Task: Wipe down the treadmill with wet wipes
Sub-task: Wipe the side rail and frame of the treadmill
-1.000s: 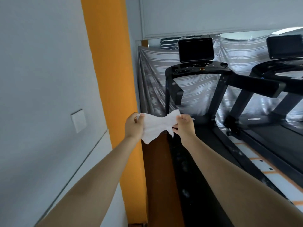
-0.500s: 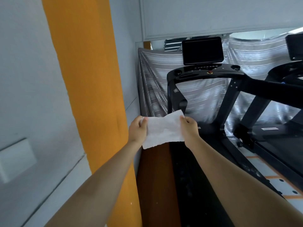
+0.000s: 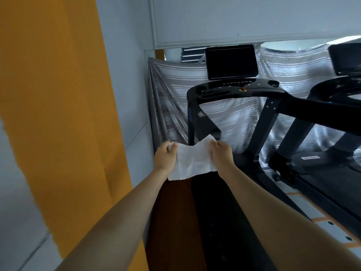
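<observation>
A white wet wipe (image 3: 192,162) is stretched between both hands in front of me. My left hand (image 3: 166,158) pinches its left edge and my right hand (image 3: 221,154) pinches its right edge. Beyond them stands a black treadmill (image 3: 232,92) with a dark screen (image 3: 231,62) above its console and a long black belt (image 3: 218,222) running toward me. The wipe hangs in the air, short of the treadmill's left upright (image 3: 192,124).
An orange wall panel (image 3: 58,114) and grey wall close in on the left. A striped grey curtain (image 3: 172,106) hangs behind the treadmill. A second treadmill (image 3: 332,153) stands to the right, with tiled floor (image 3: 304,204) between the two machines.
The view has moved forward and turned right, so the treadmill is nearer. The wipe has been spread flatter between the hands, which stay on its two edges.
</observation>
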